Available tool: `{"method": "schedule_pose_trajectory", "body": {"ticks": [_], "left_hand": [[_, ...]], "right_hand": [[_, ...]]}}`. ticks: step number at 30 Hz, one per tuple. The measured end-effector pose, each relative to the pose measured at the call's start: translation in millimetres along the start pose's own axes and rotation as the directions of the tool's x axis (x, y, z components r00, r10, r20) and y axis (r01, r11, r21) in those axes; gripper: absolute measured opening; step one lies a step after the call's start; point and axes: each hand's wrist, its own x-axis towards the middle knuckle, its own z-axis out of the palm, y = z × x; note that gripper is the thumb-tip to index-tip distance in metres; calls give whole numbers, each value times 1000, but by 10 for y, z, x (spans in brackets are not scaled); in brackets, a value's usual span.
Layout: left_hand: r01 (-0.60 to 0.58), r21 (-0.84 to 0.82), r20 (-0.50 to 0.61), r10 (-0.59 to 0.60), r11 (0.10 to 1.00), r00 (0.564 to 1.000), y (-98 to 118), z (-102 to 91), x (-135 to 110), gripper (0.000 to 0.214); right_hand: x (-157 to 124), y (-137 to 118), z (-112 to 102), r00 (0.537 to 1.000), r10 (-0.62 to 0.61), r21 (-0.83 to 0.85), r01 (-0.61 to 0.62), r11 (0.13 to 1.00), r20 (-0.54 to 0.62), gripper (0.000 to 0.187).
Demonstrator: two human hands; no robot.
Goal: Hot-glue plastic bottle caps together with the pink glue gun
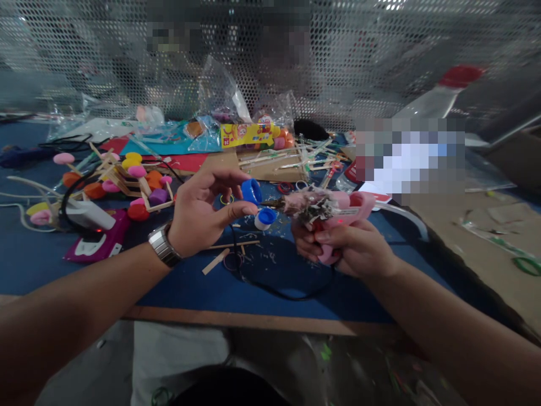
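Between the thumb and fingers of my left hand point(207, 208) is a blue bottle cap point(252, 192), its hollow side facing right. My right hand point(359, 248) is wrapped round the handle of a pink hot glue gun point(338, 206) with a small red light on it. Strands of dried glue cling to the gun's front, and a clear glue stick point(408, 220) sticks out of its back. The gun's nozzle point(273, 203) points left, right beside the cap; whether they touch I cannot tell. Just below stands a small white container with a blue rim point(265, 219).
Left on the blue table point(169, 287) lies a purple power strip point(99, 234) with a white plug. Behind it are wooden-stick structures with coloured clay balls point(143, 186). Loose sticks point(216, 261) and a black cord point(291, 296) lie in front. A red-capped plastic bottle point(439, 96) is back right.
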Motion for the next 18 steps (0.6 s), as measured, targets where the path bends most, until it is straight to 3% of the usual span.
{"method": "schedule_pose_trajectory", "body": {"ticks": [4, 18], "left_hand": [[-51, -3, 6, 51, 999, 999, -16, -2, -1, 39], [5, -2, -12, -5, 1000, 1000, -23, 2, -4, 40]], "right_hand": [[1, 3, -3, 1000, -7, 0, 7, 1000, 11, 16], [-3, -12, 3, 1000, 18, -1, -18, 1000, -9, 17]]}}
